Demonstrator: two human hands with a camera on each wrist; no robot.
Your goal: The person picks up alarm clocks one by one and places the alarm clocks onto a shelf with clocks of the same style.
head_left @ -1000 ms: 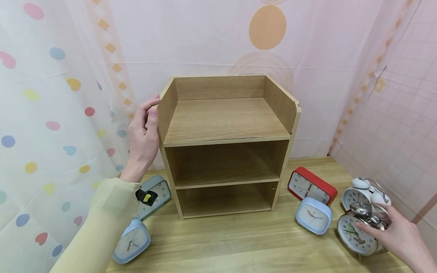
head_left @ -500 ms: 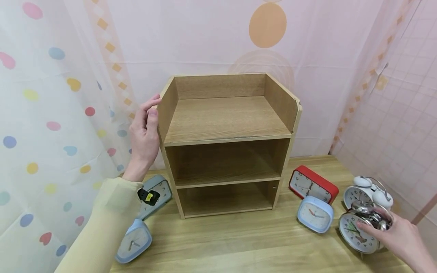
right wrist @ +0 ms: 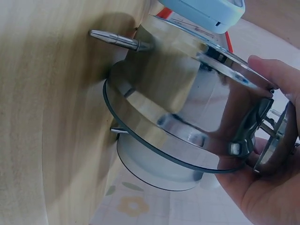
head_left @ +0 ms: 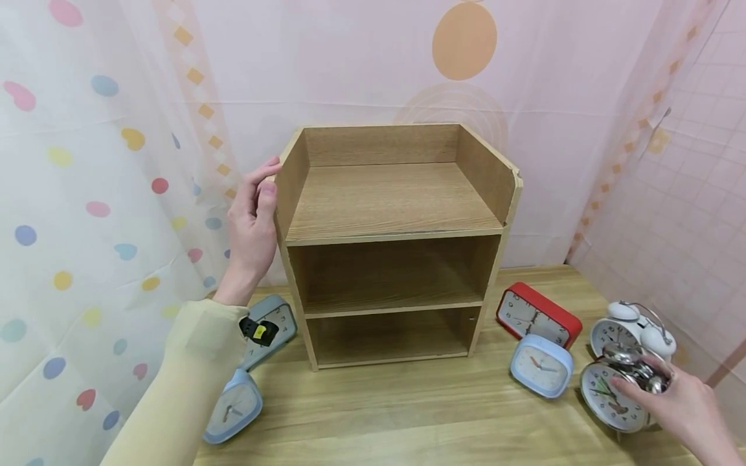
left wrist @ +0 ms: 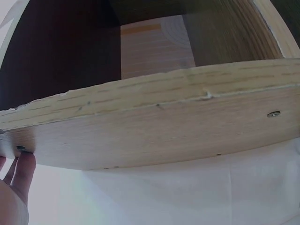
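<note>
My left hand [head_left: 250,236] touches the left side panel of a wooden three-level shelf [head_left: 396,197] near its top edge. In the left wrist view, its fingers [left wrist: 24,171] press the outer face of that panel [left wrist: 154,136]. Over at the right, my right hand [head_left: 688,401] grips a silver twin-bell alarm clock [head_left: 612,398] by its top, thumb at the front rim. The right wrist view shows the clock's shiny metal body [right wrist: 197,103] and feet, with my fingers [right wrist: 234,187] around the bell end. Part of the bells is hidden by the hand.
A white twin-bell clock [head_left: 612,335] stands just behind the silver one. A red rectangular clock [head_left: 542,314] and a light blue clock [head_left: 542,366] stand right of the shelf. Left of it are a grey-green clock [head_left: 274,327] and another blue clock [head_left: 233,411], partly behind my sleeve.
The whole head view has drifted slightly, so everything appears a little further right. Both hands keep their places on the shelf and the silver clock.
</note>
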